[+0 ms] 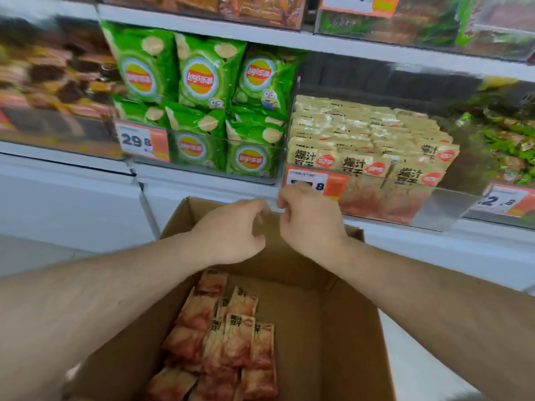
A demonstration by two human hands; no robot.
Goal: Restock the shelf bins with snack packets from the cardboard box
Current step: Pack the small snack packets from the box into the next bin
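An open cardboard box (353,319) stands below the shelf, with several red-and-beige snack packets (231,340) lying at its bottom left. Above it, a clear shelf bin (428,206) is packed with rows of the same kind of beige packets (367,146). My left hand (231,231) hovers over the box's far edge, fingers loosely apart and empty. My right hand (311,219) is at the bin's lower left corner with its fingers curled in; no packet shows in it. The two hands nearly touch.
Green chip bags (202,82) fill the bin to the left, behind a price tag (143,141). A bin of green-wrapped snacks (509,134) is at the right. More bins sit on the shelf above. A white shelf base (72,209) runs behind the box.
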